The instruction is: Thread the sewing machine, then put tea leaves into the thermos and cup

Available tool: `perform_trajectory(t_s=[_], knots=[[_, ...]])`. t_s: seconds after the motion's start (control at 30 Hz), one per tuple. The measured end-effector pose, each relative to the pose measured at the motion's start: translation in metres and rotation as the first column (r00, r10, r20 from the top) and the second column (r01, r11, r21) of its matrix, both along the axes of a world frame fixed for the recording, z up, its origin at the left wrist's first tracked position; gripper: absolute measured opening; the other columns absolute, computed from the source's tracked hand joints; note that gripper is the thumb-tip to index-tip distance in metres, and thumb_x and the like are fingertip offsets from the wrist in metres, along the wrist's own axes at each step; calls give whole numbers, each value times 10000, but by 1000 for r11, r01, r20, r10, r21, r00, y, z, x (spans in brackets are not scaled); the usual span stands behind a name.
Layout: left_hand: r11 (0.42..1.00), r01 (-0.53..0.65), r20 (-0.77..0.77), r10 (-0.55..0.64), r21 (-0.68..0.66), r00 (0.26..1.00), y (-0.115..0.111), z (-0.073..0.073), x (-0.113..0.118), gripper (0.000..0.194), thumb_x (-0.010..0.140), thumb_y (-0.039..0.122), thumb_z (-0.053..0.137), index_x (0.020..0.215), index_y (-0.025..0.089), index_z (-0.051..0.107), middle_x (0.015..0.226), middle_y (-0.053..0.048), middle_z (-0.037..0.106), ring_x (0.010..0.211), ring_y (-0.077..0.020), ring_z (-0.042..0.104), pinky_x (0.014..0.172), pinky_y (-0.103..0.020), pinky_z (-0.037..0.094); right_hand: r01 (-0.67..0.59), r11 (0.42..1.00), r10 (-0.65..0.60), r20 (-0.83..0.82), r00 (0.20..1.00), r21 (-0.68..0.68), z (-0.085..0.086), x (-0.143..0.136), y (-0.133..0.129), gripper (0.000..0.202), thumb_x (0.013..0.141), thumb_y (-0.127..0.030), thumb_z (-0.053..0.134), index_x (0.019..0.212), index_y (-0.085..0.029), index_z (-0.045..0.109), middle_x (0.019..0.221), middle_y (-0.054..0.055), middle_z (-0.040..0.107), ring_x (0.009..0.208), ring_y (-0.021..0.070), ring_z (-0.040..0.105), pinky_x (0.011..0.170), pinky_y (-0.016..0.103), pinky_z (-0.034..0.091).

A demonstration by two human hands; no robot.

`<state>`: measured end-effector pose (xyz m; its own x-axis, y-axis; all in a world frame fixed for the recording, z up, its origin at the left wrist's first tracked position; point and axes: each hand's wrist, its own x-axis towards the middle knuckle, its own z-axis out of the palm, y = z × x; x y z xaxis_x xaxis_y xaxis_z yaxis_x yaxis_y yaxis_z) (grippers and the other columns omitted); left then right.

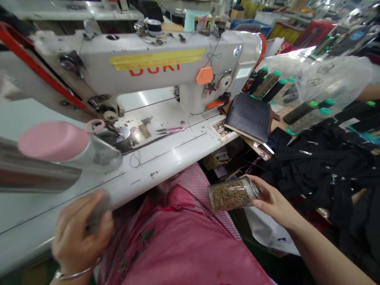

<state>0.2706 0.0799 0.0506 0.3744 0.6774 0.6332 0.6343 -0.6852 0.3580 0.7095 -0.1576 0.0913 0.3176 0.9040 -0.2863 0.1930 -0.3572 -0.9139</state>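
Observation:
My right hand (270, 200) is closed round the end of a clear jar (230, 194) filled with dried brownish-green bits, tilted on its side above my lap. My left hand (83, 229), blurred by motion, is at the sewing table's front edge, its fingers curled round a greyish round thing (99, 209), perhaps a lid. Beyond it on the table stand a clear container with a pink lid (56, 140) and a shiny metal cylinder (35, 168).
A white sewing machine (160, 63) spans the table (178, 152). Pink thread snips (172, 130) lie near its needle. A black notebook (249, 116), thread cones (267, 85) and a heap of black fabric with zippers (329, 158) are at the right.

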Motion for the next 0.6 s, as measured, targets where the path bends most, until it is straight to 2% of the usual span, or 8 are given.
perform_trajectory(t_s=[0.03, 0.1, 0.17, 0.2, 0.27, 0.37, 0.43, 0.6], knots=[[990, 98, -31, -102, -98, 994, -11, 18, 17, 579, 780, 206, 682, 1335, 217, 521, 1251, -78, 606, 1114, -249, 588, 1022, -447, 449, -60, 997, 62, -24, 998, 49, 13, -15, 14, 735, 770, -524, 719, 1372, -224, 424, 1343, 126, 510, 1165, 284, 559, 990, 365, 489], [888, 309, -24, -337, -341, 941, -33, 53, 50, 675, 876, 401, 604, 1464, 204, 337, 1411, -129, 470, 1278, -278, 472, 1085, -478, 396, -192, 971, 200, -42, 979, 144, 40, -43, 43, 755, 763, -507, 734, 1376, -207, 410, 1322, 127, 511, 1163, 282, 550, 969, 346, 492], [752, 434, 21, -489, -496, 872, -51, 81, 76, 1090, 701, 668, 703, 1518, 182, 170, 1519, -172, 308, 1378, -327, 348, 1144, -507, 330, -311, 923, 325, -26, 945, 225, 63, -67, 70, 752, 757, -478, 746, 1374, -207, 412, 1309, 120, 512, 1148, 274, 551, 949, 328, 495], [706, 468, 60, -520, -532, 852, -57, 92, 85, 1216, 598, 716, 747, 1515, 190, 144, 1514, -171, 314, 1366, -332, 364, 1142, -510, 336, -357, 898, 371, -5, 929, 258, 72, -78, 81, 740, 760, -464, 744, 1374, -215, 414, 1311, 113, 509, 1141, 269, 554, 947, 324, 495], [635, 464, 154, -481, -617, 863, -63, 109, 92, 1095, 620, 598, 805, 1472, 235, 221, 1437, -119, 431, 1281, -283, 467, 1100, -464, 402, -426, 856, 426, 68, 902, 294, 87, -96, 101, 697, 790, -443, 713, 1382, -233, 410, 1327, 103, 496, 1155, 265, 548, 963, 337, 492], [612, 438, 263, -358, -659, 896, -65, 125, 83, 818, 660, 392, 810, 1344, 267, 380, 1304, -54, 527, 1149, -229, 546, 1029, -412, 455, -505, 806, 425, 290, 857, 309, 105, -122, 120, 648, 818, -420, 661, 1387, -247, 403, 1345, 94, 486, 1212, 265, 511, 1031, 386, 454], [618, 443, 302, -324, -650, 896, -68, 131, 71, 801, 624, 307, 810, 1314, 258, 405, 1260, -49, 536, 1120, -224, 548, 1011, -401, 460, -599, 744, 441, 457, 773, 296, 119, -139, 125, 694, 780, -403, 681, 1389, -236, 394, 1332, 94, 495, 1217, 260, 502, 1062, 407, 432], [617, 475, 348, -323, -627, 880, -86, 122, 41, 807, 487, 433, 848, 1175, 179, 508, 1080, -81, 576, 970, -251, 582, 895, -411, 510, -787, 617, 568, 681, 463, 21, 154, -185, 121, 775, 627, -392, 782, 1320, -171, 516, 1310, 133, 529, 1160, 310, 550, 982, 422, 527]])
